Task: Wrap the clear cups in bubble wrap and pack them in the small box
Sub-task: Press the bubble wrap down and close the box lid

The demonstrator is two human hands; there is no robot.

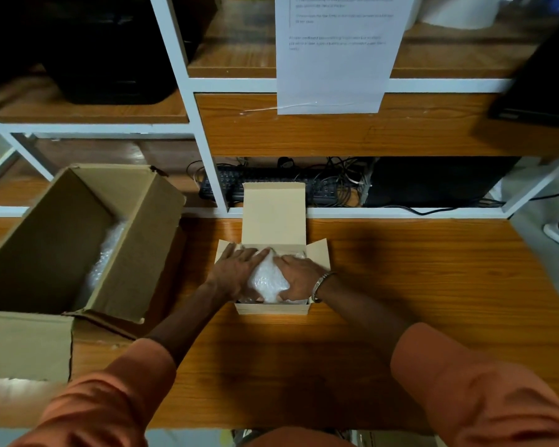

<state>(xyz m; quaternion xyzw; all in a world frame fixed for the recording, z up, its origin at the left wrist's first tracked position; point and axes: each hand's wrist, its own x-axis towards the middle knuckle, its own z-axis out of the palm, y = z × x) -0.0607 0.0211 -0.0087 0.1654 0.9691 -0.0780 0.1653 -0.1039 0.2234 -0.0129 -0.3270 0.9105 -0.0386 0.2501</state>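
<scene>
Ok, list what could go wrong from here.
1. The bubble-wrapped bundle seems to sit level with the small box rim under the left hand and right hand. Pressing hard could crush what it wraps.
2. If it stays high, the upright lid flap may not close flat.

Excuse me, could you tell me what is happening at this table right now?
A person is pressing a bubble-wrapped bundle down into the small box on the table, with the left hand and right hand laid on it. The box's lid stands open. A large box at the left holds more bubble wrap.
</scene>
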